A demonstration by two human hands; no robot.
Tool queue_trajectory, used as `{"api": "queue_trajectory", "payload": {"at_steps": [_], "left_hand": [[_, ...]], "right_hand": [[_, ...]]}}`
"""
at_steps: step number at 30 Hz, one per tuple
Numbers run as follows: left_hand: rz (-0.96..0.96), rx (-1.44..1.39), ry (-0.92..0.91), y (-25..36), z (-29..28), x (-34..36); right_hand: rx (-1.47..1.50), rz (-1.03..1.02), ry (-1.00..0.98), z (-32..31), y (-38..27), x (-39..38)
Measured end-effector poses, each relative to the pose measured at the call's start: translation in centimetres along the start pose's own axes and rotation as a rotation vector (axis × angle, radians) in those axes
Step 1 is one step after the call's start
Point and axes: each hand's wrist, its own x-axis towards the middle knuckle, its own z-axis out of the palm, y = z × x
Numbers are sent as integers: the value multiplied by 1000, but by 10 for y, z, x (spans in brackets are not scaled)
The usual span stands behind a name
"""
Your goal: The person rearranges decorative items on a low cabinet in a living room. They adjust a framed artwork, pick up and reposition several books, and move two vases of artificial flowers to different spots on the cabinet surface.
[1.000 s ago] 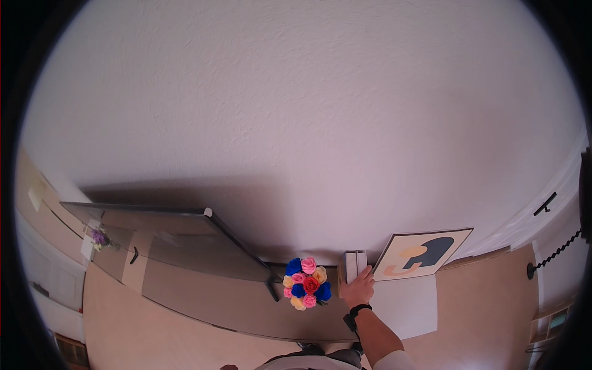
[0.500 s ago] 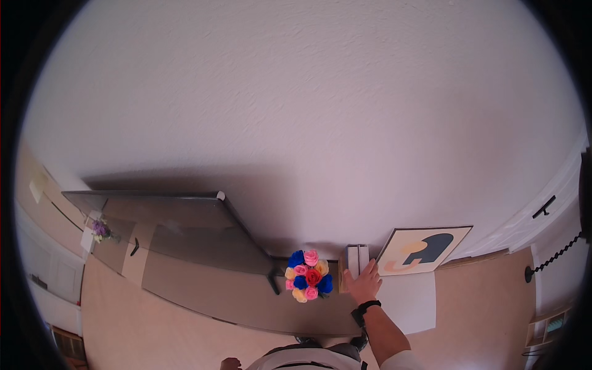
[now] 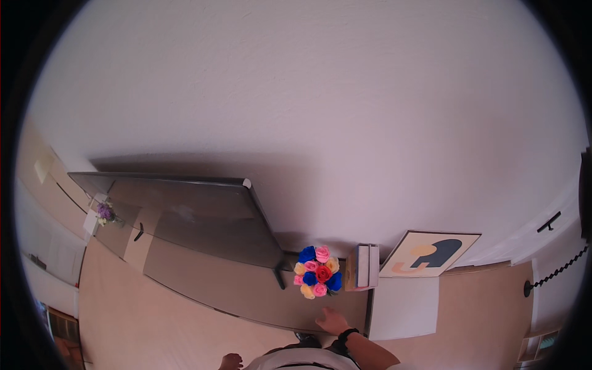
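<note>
My right hand (image 3: 333,322), with a black band on its wrist, is above the front part of the dark TV stand (image 3: 246,295). Its fingers are loosely bent and slightly apart, with nothing in them. Just beyond it is a bouquet of pink, blue, red and cream roses (image 3: 317,273); whatever holds the stems is hidden beneath the blooms. Right of the roses, a few books (image 3: 367,266) stand upright side by side, untouched. At the lower edge my left hand (image 3: 231,361) hangs low, its fingers curled in and no object visible in them.
A large television (image 3: 179,213) fills the stand's left part, its foot near the roses. To the right, a framed abstract print (image 3: 425,254) leans on the wall above a white surface (image 3: 404,308). Purple flowers (image 3: 106,213) appear far left, a black twisted rod (image 3: 558,268) far right.
My right hand has let go of the books and drawn back toward me and to the left, below the roses. The books stay standing. The view has shifted slightly.
</note>
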Motion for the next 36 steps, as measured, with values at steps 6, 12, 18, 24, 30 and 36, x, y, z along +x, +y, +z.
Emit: {"api": "queue_trajectory", "payload": {"at_steps": [6, 12, 18, 24, 30, 36], "left_hand": [[-77, -30, 106, -28, -27, -54], [-133, -48, 166, -67, -48, -112], [-163, -22, 215, -89, -44, -131], [-91, -30, 225, -72, -41, -114], [-56, -63, 202, -49, -54, -94], [-34, -40, 179, -33, -66, -106]], "right_hand": [[115, 225, 245, 29, 13, 73], [417, 151, 472, 55, 47, 118], [510, 47, 596, 48, 30, 123], [481, 39, 555, 57, 51, 138], [769, 55, 593, 51, 34, 127], [815, -84, 548, 37, 19, 121]]}}
